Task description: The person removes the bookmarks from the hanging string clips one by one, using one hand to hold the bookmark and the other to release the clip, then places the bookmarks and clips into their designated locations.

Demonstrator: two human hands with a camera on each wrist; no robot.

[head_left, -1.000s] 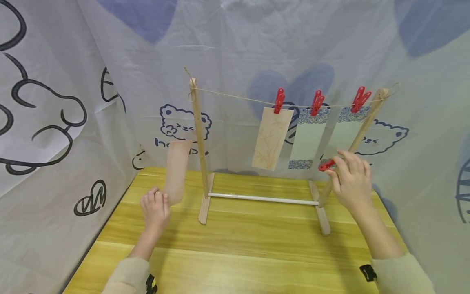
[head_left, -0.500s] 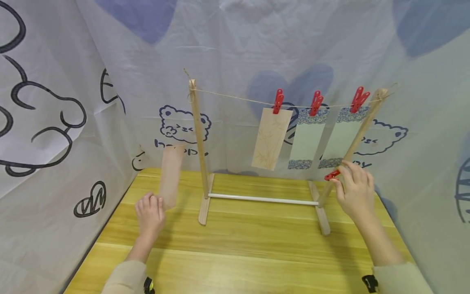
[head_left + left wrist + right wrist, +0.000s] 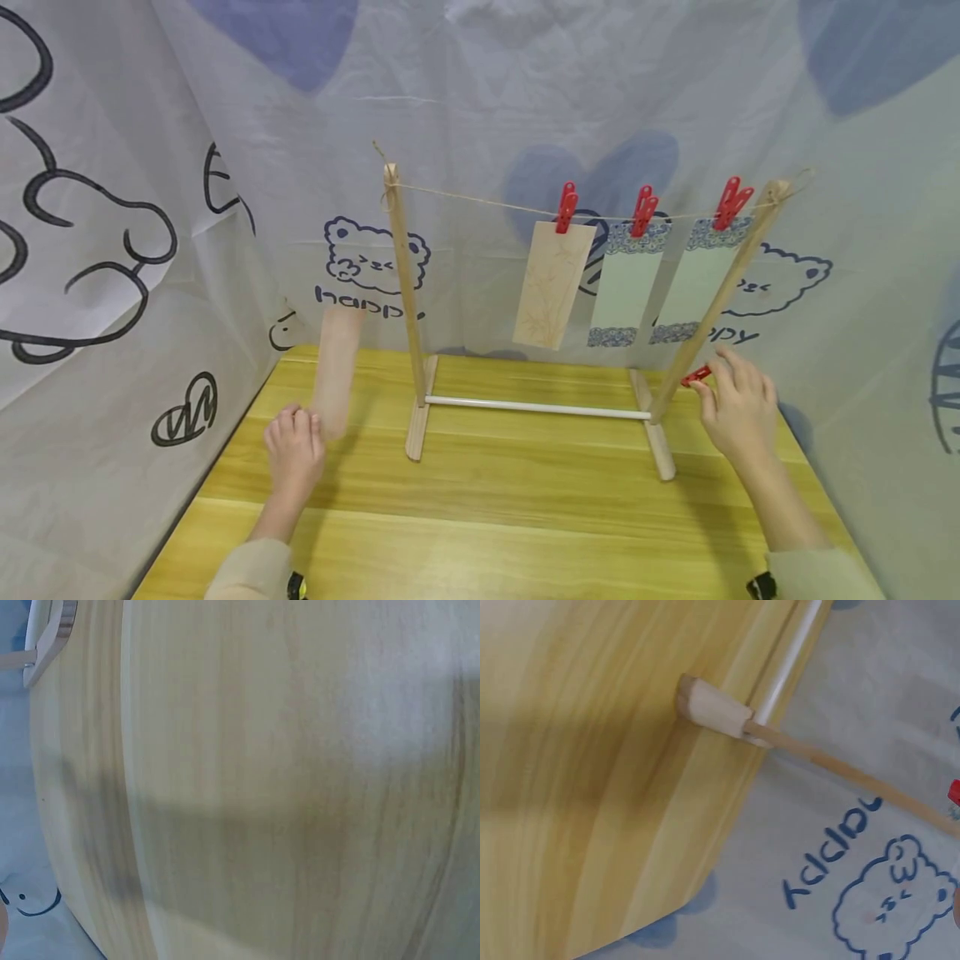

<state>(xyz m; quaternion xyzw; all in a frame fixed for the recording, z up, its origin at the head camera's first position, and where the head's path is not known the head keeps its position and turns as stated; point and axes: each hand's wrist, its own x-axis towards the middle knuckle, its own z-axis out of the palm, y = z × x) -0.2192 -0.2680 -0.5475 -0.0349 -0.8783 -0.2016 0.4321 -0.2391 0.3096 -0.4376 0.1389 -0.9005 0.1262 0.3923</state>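
Note:
My left hand (image 3: 295, 446) holds a pale pink paper strip (image 3: 337, 371) by its lower part, left of the wooden stand. The strip stands upright above the table. On the right, my right hand (image 3: 738, 408) pinches a red clothespin (image 3: 696, 376) between thumb and fingers, just right of the stand's right post (image 3: 720, 304). On the string (image 3: 480, 200), three red clothespins hold a beige bamboo-print card (image 3: 553, 283) and two pale green cards with blue patterned ends, one (image 3: 628, 287) beside the other (image 3: 699, 283). In the right wrist view a bit of red clothespin (image 3: 955, 792) shows at the edge.
The stand's left post (image 3: 406, 283) rises from a wooden foot (image 3: 422, 425). A white rod (image 3: 536, 407) joins the two feet low over the wooden table (image 3: 480, 517). A white printed curtain (image 3: 465, 108) encloses the back and sides.
My left hand has moved left and toward me with the paper strip. My right hand has moved right and down, carrying the clothespin away from the hanging cards.

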